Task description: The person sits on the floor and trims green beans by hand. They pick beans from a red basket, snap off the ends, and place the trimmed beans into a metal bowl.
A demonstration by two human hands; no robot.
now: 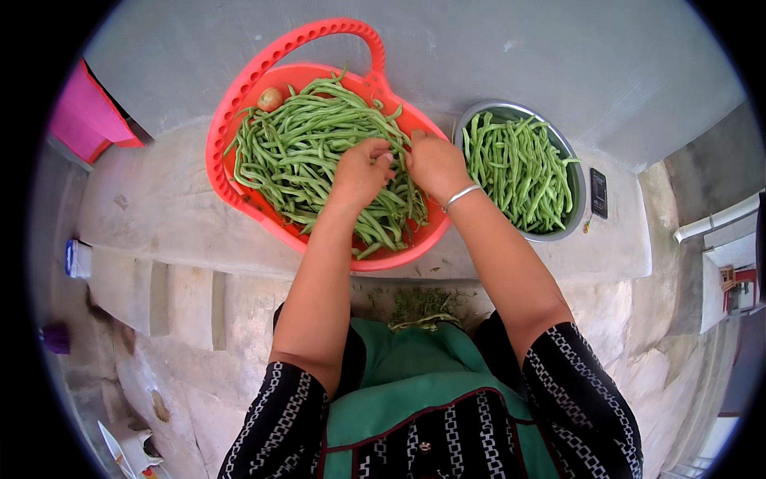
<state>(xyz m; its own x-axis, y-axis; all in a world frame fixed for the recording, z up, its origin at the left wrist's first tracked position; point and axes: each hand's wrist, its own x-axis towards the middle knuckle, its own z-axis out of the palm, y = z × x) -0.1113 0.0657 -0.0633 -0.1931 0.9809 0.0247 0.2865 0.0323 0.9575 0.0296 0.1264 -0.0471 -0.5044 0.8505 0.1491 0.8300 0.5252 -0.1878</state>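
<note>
A red plastic basket (231, 104) with a looped handle holds a heap of long green beans (303, 144) and one small brownish round thing (270, 99) at its back left. My left hand (361, 172) and my right hand (435, 164) meet over the basket's right side, fingers pinched together on a green bean between them. A silver bangle (461, 195) circles my right wrist. To the right stands a round metal bowl (576, 191) filled with more green beans (519, 172).
Basket and bowl rest on a grey concrete ledge (159, 199) against a grey wall. A small dark phone-like slab (598, 193) lies right of the bowl. Bean trimmings (423, 307) lie below the ledge, above my green apron. A pink object (84, 116) sits far left.
</note>
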